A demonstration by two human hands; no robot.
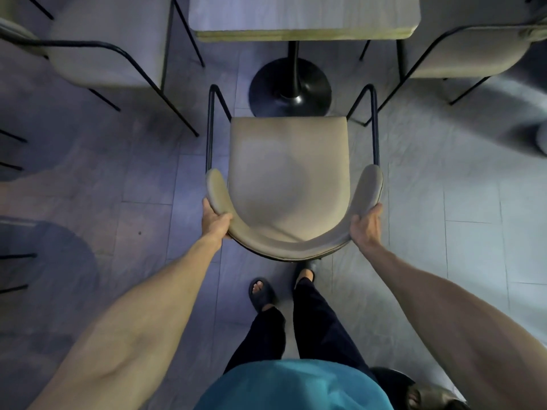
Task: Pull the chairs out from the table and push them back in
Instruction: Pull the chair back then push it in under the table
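While L hand [214,220] & R hand [365,229] grip backrest [284,247] ends, chair [288,179] ahead (clear of table [305,16])

Three padded chairs show in full or in part: a near chair [288,179] in the middle, a far-left chair [109,39] and a far-right chair [461,51]. There is one tabletop [302,16], standing on one round black pedestal base [290,87]. Two hands are in view, the left hand [214,220] and the right hand [365,226], and two feet, each in a dark slipper [262,291]. Four thin black leg ends [13,139] cross the left edge; whether they belong to more chairs cannot be told.
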